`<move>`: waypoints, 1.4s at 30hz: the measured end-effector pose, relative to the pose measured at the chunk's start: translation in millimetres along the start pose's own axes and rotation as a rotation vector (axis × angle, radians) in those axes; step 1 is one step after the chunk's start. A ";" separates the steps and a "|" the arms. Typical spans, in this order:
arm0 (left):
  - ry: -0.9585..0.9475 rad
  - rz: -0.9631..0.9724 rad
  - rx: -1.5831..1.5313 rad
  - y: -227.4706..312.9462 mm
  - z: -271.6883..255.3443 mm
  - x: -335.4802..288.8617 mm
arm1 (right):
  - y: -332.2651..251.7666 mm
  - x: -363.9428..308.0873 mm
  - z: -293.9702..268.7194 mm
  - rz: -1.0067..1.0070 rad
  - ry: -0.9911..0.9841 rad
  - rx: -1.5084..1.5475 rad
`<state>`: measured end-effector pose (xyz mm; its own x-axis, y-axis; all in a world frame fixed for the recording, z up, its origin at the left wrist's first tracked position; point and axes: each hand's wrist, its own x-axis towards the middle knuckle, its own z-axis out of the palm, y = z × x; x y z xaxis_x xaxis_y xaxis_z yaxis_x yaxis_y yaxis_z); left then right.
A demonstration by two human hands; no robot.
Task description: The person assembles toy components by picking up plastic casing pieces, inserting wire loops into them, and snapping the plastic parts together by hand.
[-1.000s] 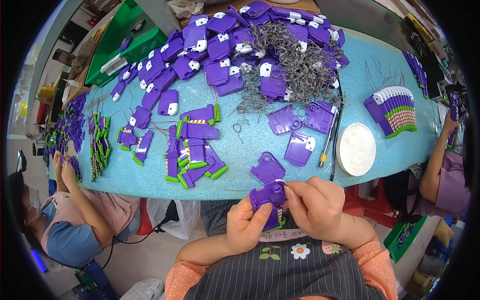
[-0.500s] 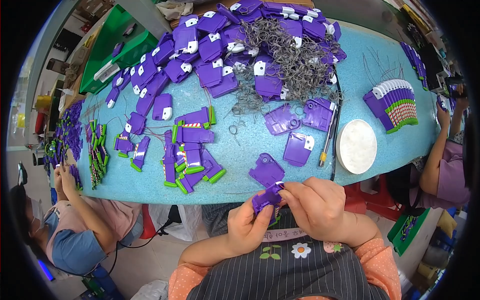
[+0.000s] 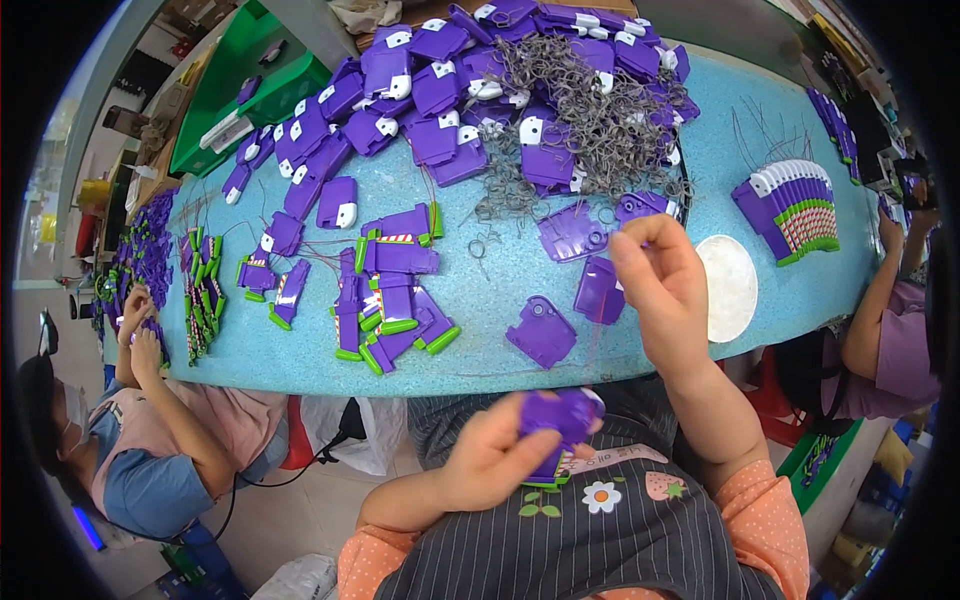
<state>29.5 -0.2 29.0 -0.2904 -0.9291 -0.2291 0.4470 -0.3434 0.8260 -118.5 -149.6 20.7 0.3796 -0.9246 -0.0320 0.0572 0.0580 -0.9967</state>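
Observation:
Close to my apron, my left hand (image 3: 495, 455) grips a purple plastic part (image 3: 562, 418) with a white corner and a green lower edge. A faint reddish wire (image 3: 597, 350) rises from this part toward my right hand (image 3: 660, 275). That hand is lifted over the table, thumb and fingertips pinched together at the wire's upper end. Just left of it lie a purple cover (image 3: 541, 332) and a second purple cover (image 3: 598, 290), partly hidden behind the hand. Another purple cover (image 3: 570, 233) lies a little farther off.
Purple-and-white covers (image 3: 440, 90) and tangled grey rings (image 3: 600, 100) are heaped at the back. Assembled purple-green parts (image 3: 395, 300) lie left; a fanned row (image 3: 790, 210) lies right. A white round dish (image 3: 731, 290) sits beside my right forearm. Co-workers sit at both sides.
My right hand has left the part and moved up and away over the table, drawing the wire out straight. My left hand has tilted the part and lowered it slightly.

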 end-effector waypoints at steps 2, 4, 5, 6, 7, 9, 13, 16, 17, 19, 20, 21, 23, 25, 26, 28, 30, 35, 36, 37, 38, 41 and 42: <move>0.197 0.013 -0.243 2.0 -1.6 -0.3 | -4.7 -14.6 9.2 0.040 0.106 0.139; 0.299 0.130 -0.137 -2.9 -2.5 2.9 | 4.6 -37.2 5.8 0.013 -0.260 -0.103; 0.335 0.180 -0.020 -4.7 -2.8 4.2 | 3.6 -44.9 9.8 0.052 -0.358 -0.073; 0.421 0.304 0.142 -11.9 0.5 7.5 | -0.4 -49.8 14.0 -0.029 -0.357 -0.137; 0.477 0.364 0.435 -19.4 -3.0 5.3 | -3.1 -52.5 17.9 -0.110 -0.354 -0.202; 0.565 0.508 0.885 -24.8 -4.6 5.0 | 2.5 -53.6 21.1 -0.162 -0.314 -0.225; 0.572 0.557 0.904 -24.4 -5.4 7.9 | 3.5 -54.5 29.0 -0.232 -0.224 -0.285; 0.564 0.514 0.779 -25.6 -9.4 6.4 | 5.1 -51.2 31.4 -0.251 -0.212 -0.317; 0.529 0.483 0.668 -24.7 -11.2 6.7 | 5.3 -49.0 31.5 -0.261 -0.215 -0.333; 0.500 0.454 0.556 -21.6 -16.1 5.8 | -2.0 -38.2 27.4 -0.164 -0.307 -0.282; 0.449 0.388 0.511 -17.1 -19.0 3.2 | -4.6 -32.2 24.8 -0.067 -0.395 -0.227; 0.399 0.325 0.466 -12.7 -21.4 0.7 | -4.8 -26.6 22.3 0.026 -0.454 -0.207; 0.346 0.232 0.282 -7.2 -24.2 -3.4 | -10.4 -13.5 20.9 0.086 -0.506 -0.187; 0.240 0.068 0.079 -1.5 -31.8 -9.2 | -15.6 -4.6 24.1 0.049 -0.537 -0.258; 0.244 0.073 0.082 -0.1 -32.9 -13.1 | -19.4 0.3 28.6 0.097 -0.481 -0.288; 0.315 0.142 -0.078 -2.4 -31.8 -24.0 | -18.0 16.5 39.3 -0.044 -0.310 -0.463; 0.321 0.174 -0.070 -2.6 -30.6 -32.3 | -7.2 36.7 52.7 -0.358 -0.166 -0.827; 0.337 0.229 -0.053 -3.6 -23.7 -31.2 | 20.2 49.1 69.5 -0.391 -0.156 -1.173; 0.333 0.215 -0.043 -4.4 -23.4 -31.4 | 9.2 43.4 64.8 -0.394 -0.159 -1.173; 0.328 0.213 -0.046 -5.2 -23.3 -30.8 | -4.9 33.9 51.7 -0.414 -0.171 -1.047; 0.325 0.213 -0.064 -6.4 -23.2 -29.9 | -17.4 23.6 37.1 -0.433 -0.186 -0.919; 0.290 0.162 -0.124 -7.1 -20.6 -26.5 | -55.6 -18.6 -18.4 -0.185 0.061 -0.649; 0.276 0.128 -0.124 -7.0 -17.9 -24.0 | -58.3 -30.8 -43.7 -0.202 0.197 -0.690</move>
<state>48.4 22.1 19.5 0.0076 -0.9622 -0.2721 0.5700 -0.2194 0.7918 -173.9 -141.0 76.5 0.2466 -0.9463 0.2091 -0.5094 -0.3101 -0.8027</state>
